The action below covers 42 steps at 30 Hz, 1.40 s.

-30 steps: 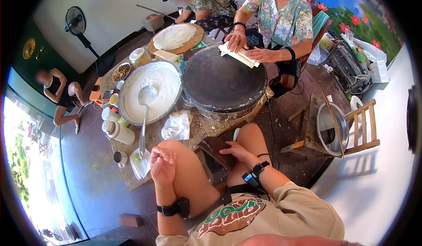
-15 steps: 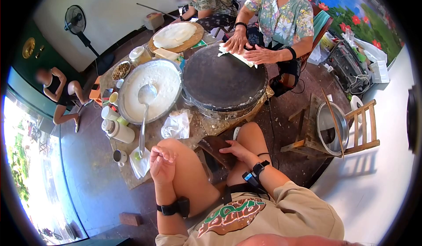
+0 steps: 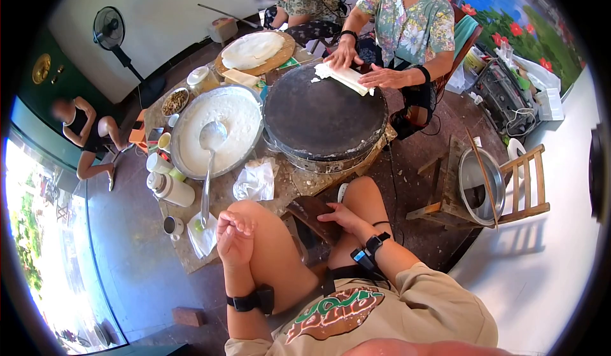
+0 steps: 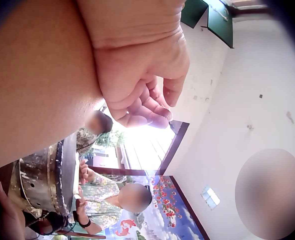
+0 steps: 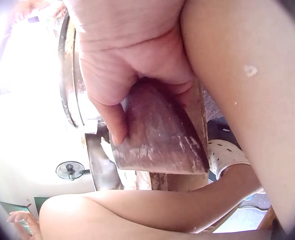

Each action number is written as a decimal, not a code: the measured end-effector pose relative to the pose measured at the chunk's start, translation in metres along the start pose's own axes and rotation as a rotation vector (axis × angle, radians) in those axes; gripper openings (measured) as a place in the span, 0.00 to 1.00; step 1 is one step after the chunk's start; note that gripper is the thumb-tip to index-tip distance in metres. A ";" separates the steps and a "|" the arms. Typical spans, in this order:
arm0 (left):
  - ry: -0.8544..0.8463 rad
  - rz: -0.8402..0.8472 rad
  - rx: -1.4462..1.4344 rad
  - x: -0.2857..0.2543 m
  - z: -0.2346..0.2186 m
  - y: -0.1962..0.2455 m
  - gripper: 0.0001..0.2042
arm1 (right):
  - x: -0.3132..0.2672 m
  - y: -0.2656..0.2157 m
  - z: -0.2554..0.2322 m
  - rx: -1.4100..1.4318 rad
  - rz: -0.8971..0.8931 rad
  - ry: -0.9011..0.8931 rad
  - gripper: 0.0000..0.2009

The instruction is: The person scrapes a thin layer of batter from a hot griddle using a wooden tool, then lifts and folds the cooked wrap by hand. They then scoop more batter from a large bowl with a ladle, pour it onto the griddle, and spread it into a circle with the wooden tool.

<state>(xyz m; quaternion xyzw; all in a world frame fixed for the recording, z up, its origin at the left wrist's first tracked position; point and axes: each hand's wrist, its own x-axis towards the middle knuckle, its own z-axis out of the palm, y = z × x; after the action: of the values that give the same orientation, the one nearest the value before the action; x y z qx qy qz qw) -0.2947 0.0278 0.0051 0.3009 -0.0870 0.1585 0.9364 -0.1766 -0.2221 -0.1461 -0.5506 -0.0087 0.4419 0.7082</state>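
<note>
Head view: round black griddle (image 3: 324, 117) on the table (image 3: 219, 200), bare but for a folded white crepe (image 3: 345, 79) at its far edge under another person's hands, so the wearer's part looks idle; left hand (image 3: 234, 235) rests loosely curled on the left knee, holding nothing, right hand (image 3: 344, 218) lies on a dark brown wooden scraper (image 3: 312, 219) just below the griddle. Left wrist view: left hand (image 4: 137, 75) with relaxed curled fingers, empty, beside the griddle's sooty rim (image 4: 55, 175). Right wrist view: right hand (image 5: 122, 70) with thumb and fingers wrapped over the worn, streaked scraper (image 5: 157, 135), griddle edge (image 5: 70, 65) behind.
</note>
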 end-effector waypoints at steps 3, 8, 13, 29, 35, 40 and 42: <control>-0.001 0.001 0.004 0.000 0.000 0.000 0.07 | 0.001 0.000 -0.001 -0.013 -0.006 -0.004 0.17; 0.003 0.001 0.001 0.000 0.001 0.000 0.07 | -0.001 0.000 0.000 -0.001 -0.010 0.000 0.18; 0.003 0.002 0.001 0.000 0.001 0.000 0.07 | -0.001 0.000 0.000 0.001 -0.013 0.008 0.17; 0.012 0.005 -0.013 0.000 0.000 -0.001 0.07 | 0.006 0.006 -0.006 0.010 -0.003 -0.039 0.19; 0.008 0.008 -0.011 0.000 0.000 -0.001 0.07 | 0.006 0.007 -0.005 0.024 -0.004 -0.038 0.18; 0.014 0.013 -0.006 0.000 0.001 -0.001 0.07 | 0.003 0.004 -0.003 0.030 -0.012 -0.028 0.16; 0.011 0.011 -0.010 0.000 0.001 -0.001 0.07 | 0.002 0.002 -0.001 0.027 -0.011 -0.023 0.16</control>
<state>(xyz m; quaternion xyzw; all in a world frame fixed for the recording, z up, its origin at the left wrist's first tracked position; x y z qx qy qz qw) -0.2944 0.0267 0.0058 0.2948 -0.0842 0.1650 0.9374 -0.1764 -0.2222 -0.1492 -0.5357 -0.0139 0.4441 0.7180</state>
